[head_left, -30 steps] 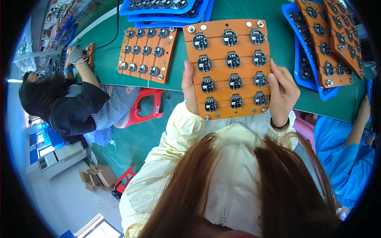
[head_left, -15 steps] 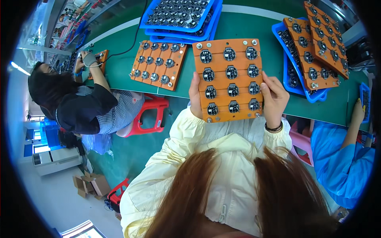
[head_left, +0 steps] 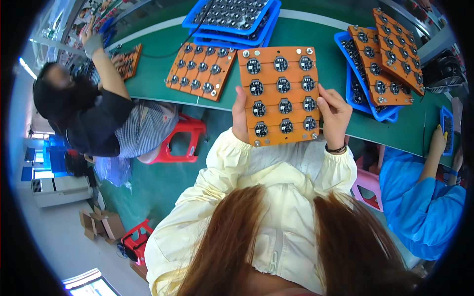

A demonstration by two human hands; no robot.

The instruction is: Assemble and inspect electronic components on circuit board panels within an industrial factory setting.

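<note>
Between my two hands I hold up an orange fixture plate (head_left: 269,98), with several round black circuit boards (head_left: 283,85) seated in rows of its pockets. Metal studs sit at the plate's corners. My left hand (head_left: 240,116) grips the left edge, thumb up along the side and the other fingers hidden behind. My right hand (head_left: 335,116) pinches the right edge, thumb and bent fingers at the rim. Beyond it to the left, a second orange plate (head_left: 190,72) filled with similar small parts lies on the green table (head_left: 227,96).
Stacked blue trays (head_left: 269,29) of small parts stand at the back. At right, two loaded orange plates (head_left: 370,74) rest tilted on blue trays (head_left: 349,98). A co-worker (head_left: 98,118) sits left by a red stool (head_left: 190,140); another in blue (head_left: 414,197) works at right beside a small fan (head_left: 444,76).
The view has shifted slightly, and the plate in my hands appears a little further left. The left co-worker's gloved hand has risen away from the plate there. My grip is the same.
</note>
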